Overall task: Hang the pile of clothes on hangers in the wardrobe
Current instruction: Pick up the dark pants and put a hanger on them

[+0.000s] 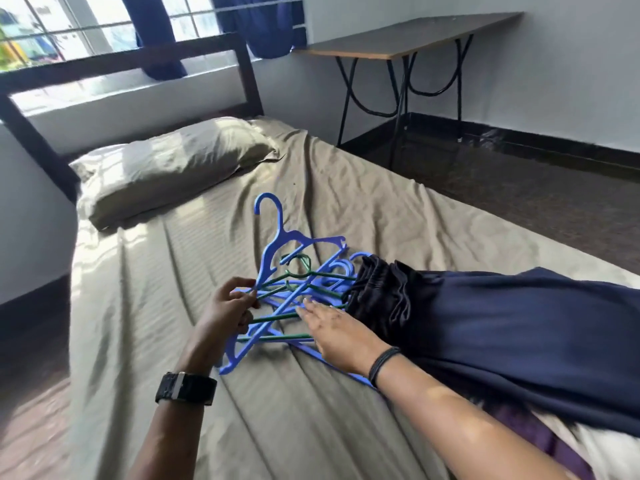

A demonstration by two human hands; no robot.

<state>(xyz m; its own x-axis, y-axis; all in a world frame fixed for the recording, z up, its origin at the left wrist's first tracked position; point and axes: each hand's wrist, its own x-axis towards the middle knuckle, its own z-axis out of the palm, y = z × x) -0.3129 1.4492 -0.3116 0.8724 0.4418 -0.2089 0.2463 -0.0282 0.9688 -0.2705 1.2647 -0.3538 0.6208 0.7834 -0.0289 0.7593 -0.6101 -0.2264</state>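
On the bed (194, 341) lies a tangled heap of hangers (294, 289), blue plastic ones and green wire ones. The left hand (228, 310) curls its fingers around the green wires at the left side of the heap. The right hand (337, 332) lies flat on the hangers with straight fingers, gripping nothing. Just beside it, a dark navy garment (485, 327) covers the heap's right edge. No readable writing shows on the wrist watch (185, 388).

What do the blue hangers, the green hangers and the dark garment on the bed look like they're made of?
Blue hangers: likely moulded plastic, flat, smooth, slightly glossy. Green hangers: thin rods, probably coated wire. Dark garment: soft navy woven fabric with a slight sheen, gathered at an elastic waistband.
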